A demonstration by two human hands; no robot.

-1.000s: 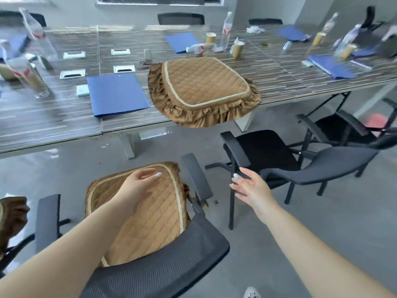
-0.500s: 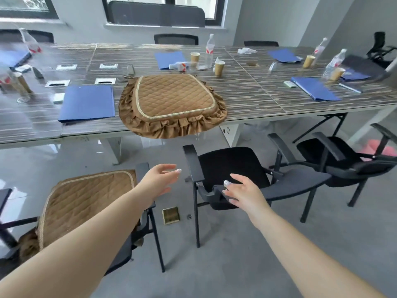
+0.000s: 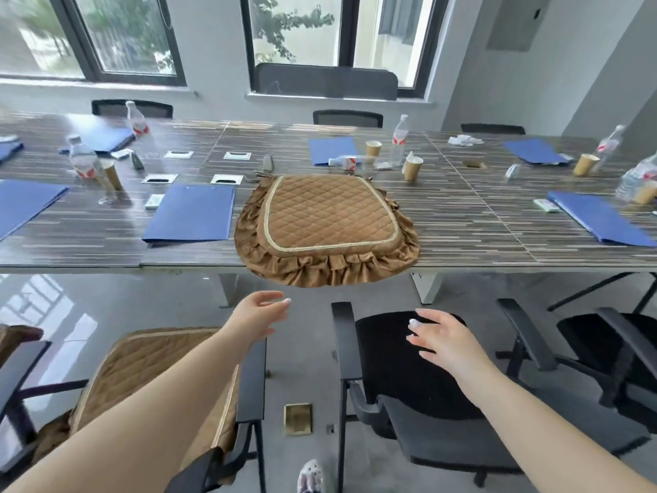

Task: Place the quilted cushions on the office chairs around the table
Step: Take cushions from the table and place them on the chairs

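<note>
An office meeting room: long striped table (image 3: 462, 222) ringed by black chairs (image 3: 409, 368), blue folders (image 3: 192, 213) (plus paper cups (image 3: 412, 169)).

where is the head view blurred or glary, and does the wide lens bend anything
Head view: the water bottle at left and the lying bottle smear with motion blur, while the cushion on the table stays fairly sharp. Window light puts glare on the tabletop and the floor. The wide lens splays the window frames outward and stretches both forearms.
</note>
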